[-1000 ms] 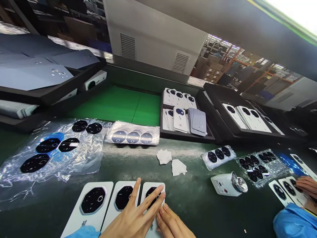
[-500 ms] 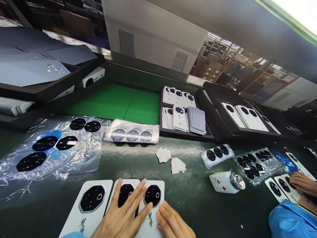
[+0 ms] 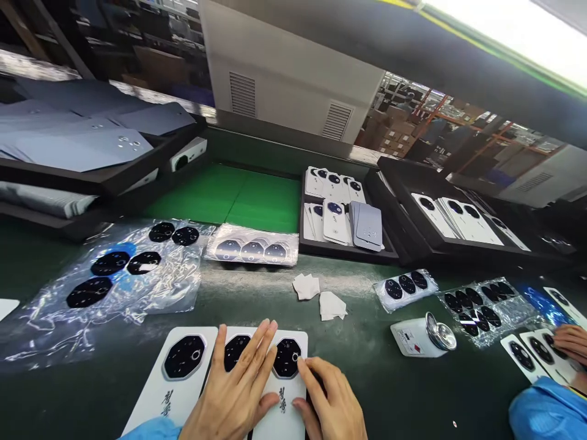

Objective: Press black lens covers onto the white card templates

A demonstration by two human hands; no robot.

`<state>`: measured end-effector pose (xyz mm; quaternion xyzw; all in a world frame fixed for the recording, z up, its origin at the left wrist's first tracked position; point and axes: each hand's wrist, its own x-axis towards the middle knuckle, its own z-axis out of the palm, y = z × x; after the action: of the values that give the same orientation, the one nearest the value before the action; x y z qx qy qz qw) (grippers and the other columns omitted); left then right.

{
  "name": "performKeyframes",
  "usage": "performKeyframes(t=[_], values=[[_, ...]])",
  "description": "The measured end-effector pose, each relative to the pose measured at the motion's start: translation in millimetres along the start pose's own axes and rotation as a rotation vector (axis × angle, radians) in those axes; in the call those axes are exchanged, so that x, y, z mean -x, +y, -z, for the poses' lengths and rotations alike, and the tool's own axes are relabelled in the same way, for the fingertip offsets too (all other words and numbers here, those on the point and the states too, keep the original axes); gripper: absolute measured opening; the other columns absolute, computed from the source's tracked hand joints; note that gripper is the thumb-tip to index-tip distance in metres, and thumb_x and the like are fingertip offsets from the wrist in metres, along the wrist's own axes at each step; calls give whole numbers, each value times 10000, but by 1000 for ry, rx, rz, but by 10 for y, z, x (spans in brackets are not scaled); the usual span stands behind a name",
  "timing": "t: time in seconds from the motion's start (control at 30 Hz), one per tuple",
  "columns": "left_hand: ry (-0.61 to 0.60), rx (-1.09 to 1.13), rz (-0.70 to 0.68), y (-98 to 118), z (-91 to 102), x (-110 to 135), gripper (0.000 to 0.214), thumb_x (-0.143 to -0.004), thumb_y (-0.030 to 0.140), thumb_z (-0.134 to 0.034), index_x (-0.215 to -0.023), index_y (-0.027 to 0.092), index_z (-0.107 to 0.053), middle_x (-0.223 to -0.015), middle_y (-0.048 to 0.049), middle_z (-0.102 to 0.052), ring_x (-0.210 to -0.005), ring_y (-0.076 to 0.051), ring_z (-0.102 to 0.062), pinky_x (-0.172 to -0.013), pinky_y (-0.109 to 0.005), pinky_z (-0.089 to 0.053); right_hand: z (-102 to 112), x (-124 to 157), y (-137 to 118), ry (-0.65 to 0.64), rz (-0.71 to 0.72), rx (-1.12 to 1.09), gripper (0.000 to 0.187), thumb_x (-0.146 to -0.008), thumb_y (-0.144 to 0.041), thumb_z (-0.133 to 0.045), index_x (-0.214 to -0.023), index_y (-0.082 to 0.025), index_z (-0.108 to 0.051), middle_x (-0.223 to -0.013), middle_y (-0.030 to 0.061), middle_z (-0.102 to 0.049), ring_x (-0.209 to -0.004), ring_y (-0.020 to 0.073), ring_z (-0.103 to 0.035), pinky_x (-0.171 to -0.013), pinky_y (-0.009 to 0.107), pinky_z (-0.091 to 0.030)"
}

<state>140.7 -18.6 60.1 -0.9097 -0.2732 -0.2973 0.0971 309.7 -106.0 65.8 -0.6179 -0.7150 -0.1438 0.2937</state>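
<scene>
Three white phone back panels lie side by side before me, each with a black octagonal camera piece and dark script below. The left panel (image 3: 151, 391) is mostly uncovered. My left hand (image 3: 233, 382) lies flat with fingers spread over the middle panel (image 3: 224, 333), hiding most of it; its thumb reaches onto the right panel (image 3: 270, 421). At that panel's right edge is my right hand (image 3: 332, 394). Its index fingertip touches beside the black camera piece (image 3: 287, 358), and its thumb rests lower on the edge, apart from the index finger.
Plastic film (image 3: 169, 284) with black octagonal pieces lies left, near a bagged stack (image 3: 252, 245). White paper scraps (image 3: 332, 305) and a white can (image 3: 415, 337) sit ahead. Behind are black trays (image 3: 343, 249) of panels. A co-worker's hand (image 3: 571, 342) works on panels at right.
My right hand's index finger has moved up beside the camera piece, and its thumb has spread apart below. The left hand stays over the middle panel. The view has shifted slightly left.
</scene>
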Motion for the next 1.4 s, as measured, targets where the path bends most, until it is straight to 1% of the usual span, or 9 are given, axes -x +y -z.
performKeyframes(t=[0.13,0.27,0.43,0.53,0.67,0.8,1.0,1.17,1.4], values=[[-50,-11,-22,-38,-56,0,452,-988,495,-432,-1148,126,-638,-1391,-157,-542,-1493,-264,-78,-1163,-670,4,-14,-27,29,-50,-6,108,488,-1036,-386,-248,-1131,-160,-669,-867,105,-638,-782,192,-619,-620,300,-518],[-65,-6,-99,-104,-116,-31,617,-809,673,-615,-1162,168,-641,-1479,-149,-443,-1492,-312,-37,-1153,-670,44,-82,-95,27,-34,11,132,477,-1038,-349,-239,-1119,-145,-662,-789,79,-582,-685,179,-550,-556,296,-457],[-159,63,-38,-164,-114,-106,774,-690,748,-673,-1268,241,-581,-1498,-169,-409,-1487,-328,-71,-1149,-657,17,-25,-368,20,-75,140,185,504,-1036,-311,-201,-1092,-106,-658,-726,61,-551,-608,167,-508,-490,284,-430],[-172,46,-41,-144,-110,-120,787,-677,743,-682,-1270,235,-583,-1476,-185,-435,-1487,-330,-68,-1138,-675,18,10,-462,12,-60,171,212,529,-1038,-319,-186,-1047,-89,-663,-713,58,-565,-595,157,-517,-485,280,-433],[-102,-28,-64,-78,-166,-70,770,-682,744,-673,-1204,180,-629,-1388,-205,-530,-1492,-318,2,-1127,-706,40,-11,-384,28,-16,211,215,480,-1042,-303,-240,-1033,-71,-660,-722,61,-584,-622,148,-536,-497,266,-433],[-70,-45,-47,-56,-237,-6,779,-700,771,-629,-1189,165,-639,-1389,-196,-533,-1490,-325,14,-1124,-719,55,-49,-228,60,-37,150,183,443,-1039,-334,-289,-1047,-90,-659,-755,71,-595,-674,157,-565,-544,264,-459],[-22,-40,-52,-41,-191,-29,707,-661,737,-706,-1107,189,-667,-1402,-179,-525,-1492,-310,-26,-1144,-692,47,-51,-153,82,-23,115,156,409,-1037,-314,-311,-1016,-115,-668,-729,68,-589,-669,158,-577,-574,265,-487],[37,7,-28,-20,-196,-57,582,-767,691,-650,-1051,184,-681,-1345,-169,-581,-1492,-297,-38,-1152,-675,38,-10,-283,109,-49,204,164,477,-1040,-367,-260,-1056,-102,-656,-724,56,-610,-643,141,-582,-532,240,-482],[18,-12,-9,2,-209,-31,592,-820,644,-603,-1167,164,-633,-1336,-190,-581,-1491,-297,-41,-1138,-703,44,61,-476,28,-44,194,208,555,-1040,-388,-172,-1019,-118,-656,-667,34,-587,-544,138,-549,-442,259,-443]])
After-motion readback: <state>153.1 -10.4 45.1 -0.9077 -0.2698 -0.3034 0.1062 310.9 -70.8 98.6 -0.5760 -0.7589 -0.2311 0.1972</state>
